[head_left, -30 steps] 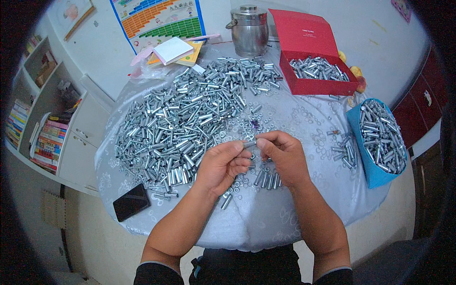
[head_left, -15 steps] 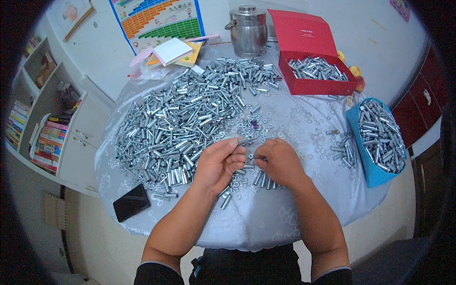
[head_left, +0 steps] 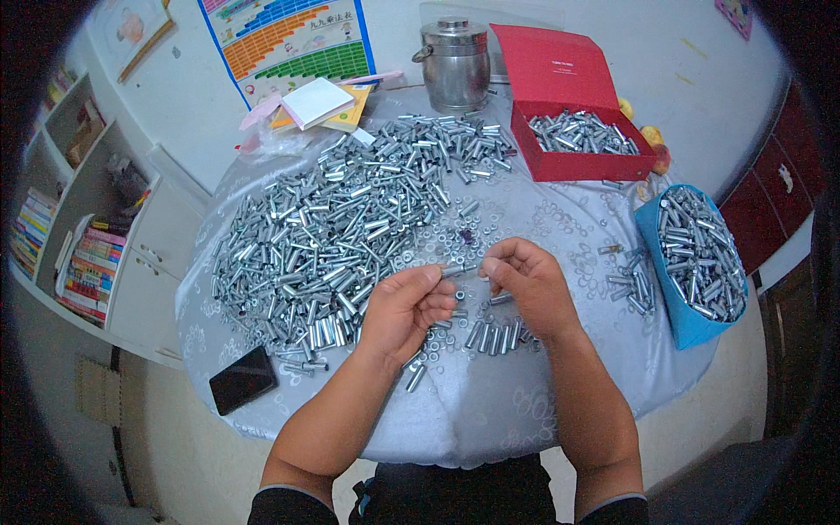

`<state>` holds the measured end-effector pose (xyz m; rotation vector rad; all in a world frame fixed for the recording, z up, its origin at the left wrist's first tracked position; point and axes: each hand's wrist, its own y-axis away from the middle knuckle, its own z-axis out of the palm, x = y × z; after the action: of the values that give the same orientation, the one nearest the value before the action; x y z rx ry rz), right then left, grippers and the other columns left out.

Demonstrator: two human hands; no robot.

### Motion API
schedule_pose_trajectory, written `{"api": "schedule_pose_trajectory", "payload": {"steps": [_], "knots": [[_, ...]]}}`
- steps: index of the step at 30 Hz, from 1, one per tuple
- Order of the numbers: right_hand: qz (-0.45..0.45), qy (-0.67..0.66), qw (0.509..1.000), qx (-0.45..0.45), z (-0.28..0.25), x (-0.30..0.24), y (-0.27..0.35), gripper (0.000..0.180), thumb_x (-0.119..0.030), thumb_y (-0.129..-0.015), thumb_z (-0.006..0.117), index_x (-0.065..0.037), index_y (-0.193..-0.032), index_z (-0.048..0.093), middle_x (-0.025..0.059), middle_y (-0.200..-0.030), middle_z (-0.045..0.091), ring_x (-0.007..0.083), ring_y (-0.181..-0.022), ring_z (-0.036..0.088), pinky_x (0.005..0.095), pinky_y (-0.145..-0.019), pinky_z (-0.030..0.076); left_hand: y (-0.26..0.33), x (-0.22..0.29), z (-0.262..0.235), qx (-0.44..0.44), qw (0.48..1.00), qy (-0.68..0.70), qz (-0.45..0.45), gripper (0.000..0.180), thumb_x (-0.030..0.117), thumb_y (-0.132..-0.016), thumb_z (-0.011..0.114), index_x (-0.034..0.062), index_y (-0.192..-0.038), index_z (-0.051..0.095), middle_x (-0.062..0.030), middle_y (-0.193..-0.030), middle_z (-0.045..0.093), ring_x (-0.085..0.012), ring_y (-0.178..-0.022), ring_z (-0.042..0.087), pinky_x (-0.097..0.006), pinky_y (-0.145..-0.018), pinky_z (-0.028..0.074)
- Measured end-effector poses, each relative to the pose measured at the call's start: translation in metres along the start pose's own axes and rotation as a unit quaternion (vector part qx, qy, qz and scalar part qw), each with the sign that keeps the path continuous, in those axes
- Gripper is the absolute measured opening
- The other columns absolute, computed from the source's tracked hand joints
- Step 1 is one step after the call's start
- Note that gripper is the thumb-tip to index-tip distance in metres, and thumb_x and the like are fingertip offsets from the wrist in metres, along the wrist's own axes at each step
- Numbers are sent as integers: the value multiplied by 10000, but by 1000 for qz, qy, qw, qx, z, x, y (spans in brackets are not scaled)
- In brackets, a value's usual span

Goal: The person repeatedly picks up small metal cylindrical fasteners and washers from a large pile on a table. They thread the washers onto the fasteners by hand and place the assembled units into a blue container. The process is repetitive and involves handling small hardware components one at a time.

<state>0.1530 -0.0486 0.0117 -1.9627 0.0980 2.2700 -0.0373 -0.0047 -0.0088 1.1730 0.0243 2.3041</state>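
Note:
Over the near middle of the table, my left hand [head_left: 405, 306] is closed, thumb and forefinger pinching a silvery sleeve bolt [head_left: 452, 270] that points right. My right hand [head_left: 528, 284] is pinched at the thin right end of that bolt; whatever small part lies between its fingertips is too small to make out. Beneath and between the hands lie loose nuts and washers [head_left: 459, 296]. A short row of metal sleeves [head_left: 494, 338] lies just below my right hand. Left of the hands spreads a large heap of bolts and metal sleeves [head_left: 324, 227].
At the back right stands an open red box [head_left: 582, 166] of metal parts. A blue fabric bin [head_left: 700, 328] full of them is at the right, a few loose beside it [head_left: 634, 289]. A phone [head_left: 243, 378] lies front left; a steel pot [head_left: 455, 66] and notebooks [head_left: 318, 101] stand behind.
My right hand has risen from the parts on the table to the end of the bolt in my left hand. The left hand has barely moved.

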Motion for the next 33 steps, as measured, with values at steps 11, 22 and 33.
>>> {"api": "schedule_pose_trajectory", "payload": {"steps": [11,22,33], "knots": [[-17,38,999,-2,4,2,3,145,-91,-860,653,-5,-976,647,31,-812,660,81,-674,581,227,-615,477,0,-1,0,-8,1000,1,-6,193,147,-936,567,-3,-1049,610,-101,-843,684,-145,-661,666,-239,-572,551],[-43,91,994,42,7,-1,6,150,-99,-831,693,2,-942,679,41,-790,665,97,-685,599,237,-615,480,2,0,3,0,1000,26,-12,168,138,-931,572,4,-1022,617,-89,-814,678,-135,-636,650,-226,-546,530],[-197,540,818,10,-7,34,-13,151,-173,-738,705,-62,-838,688,132,-839,618,321,-845,579,431,-785,467,-2,6,-2,15,1000,13,21,190,134,-930,580,-25,-1031,612,-114,-836,674,-155,-671,672,-239,-564,568]]}}
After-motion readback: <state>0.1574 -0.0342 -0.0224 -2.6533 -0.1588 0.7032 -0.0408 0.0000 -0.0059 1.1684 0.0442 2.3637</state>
